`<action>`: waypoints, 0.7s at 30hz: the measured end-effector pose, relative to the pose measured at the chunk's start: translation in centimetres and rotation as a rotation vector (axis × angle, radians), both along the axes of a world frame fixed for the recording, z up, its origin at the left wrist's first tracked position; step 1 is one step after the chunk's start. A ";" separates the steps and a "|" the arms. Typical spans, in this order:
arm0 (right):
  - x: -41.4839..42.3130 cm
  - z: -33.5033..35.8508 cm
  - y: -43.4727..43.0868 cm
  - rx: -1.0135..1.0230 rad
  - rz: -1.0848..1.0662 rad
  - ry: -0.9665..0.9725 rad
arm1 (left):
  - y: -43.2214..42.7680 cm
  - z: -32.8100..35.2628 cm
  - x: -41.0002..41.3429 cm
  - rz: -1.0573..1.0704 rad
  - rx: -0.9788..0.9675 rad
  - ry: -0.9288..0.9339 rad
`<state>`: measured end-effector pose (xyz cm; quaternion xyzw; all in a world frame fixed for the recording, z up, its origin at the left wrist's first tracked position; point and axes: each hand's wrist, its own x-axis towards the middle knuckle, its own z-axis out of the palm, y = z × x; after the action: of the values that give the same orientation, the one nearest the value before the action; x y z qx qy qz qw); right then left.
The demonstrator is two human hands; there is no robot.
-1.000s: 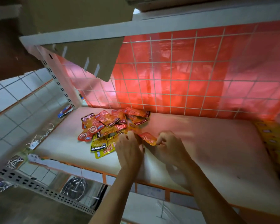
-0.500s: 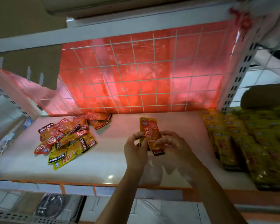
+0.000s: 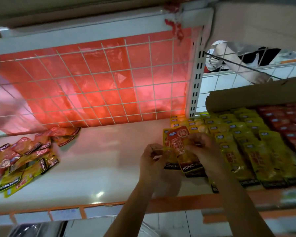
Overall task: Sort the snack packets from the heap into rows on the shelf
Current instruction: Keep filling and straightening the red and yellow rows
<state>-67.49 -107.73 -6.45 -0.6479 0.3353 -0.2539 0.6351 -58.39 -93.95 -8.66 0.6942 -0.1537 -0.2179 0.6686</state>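
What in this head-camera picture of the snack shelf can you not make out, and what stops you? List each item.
1. Head view: count of held packets; left hand and right hand cover their overlap.
2. Heap: cut by the left edge, packets overlapping.
3. Red rows: cut by the right edge, their back under cardboard.
4. Small print on yellow rows: blurred.
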 end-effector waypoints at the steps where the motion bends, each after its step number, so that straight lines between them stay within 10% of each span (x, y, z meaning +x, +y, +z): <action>1: -0.6 0.0 -0.7 -0.005 -0.011 -0.001 | -0.4 0.0 -0.4 -0.016 0.013 0.005; 11: -4.4 0.0 -4.9 0.014 -0.171 -0.095 | -0.8 -0.4 -3.8 -0.072 0.142 0.048; 21: -6.8 0.4 -3.7 0.021 -0.315 -0.117 | -1.1 -0.5 -4.5 -0.172 0.505 -0.298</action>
<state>-74.26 -111.43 -6.08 -0.5646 0.3977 -0.3843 0.6127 -62.92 -95.01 -9.19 0.8473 -0.2492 -0.2008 0.4239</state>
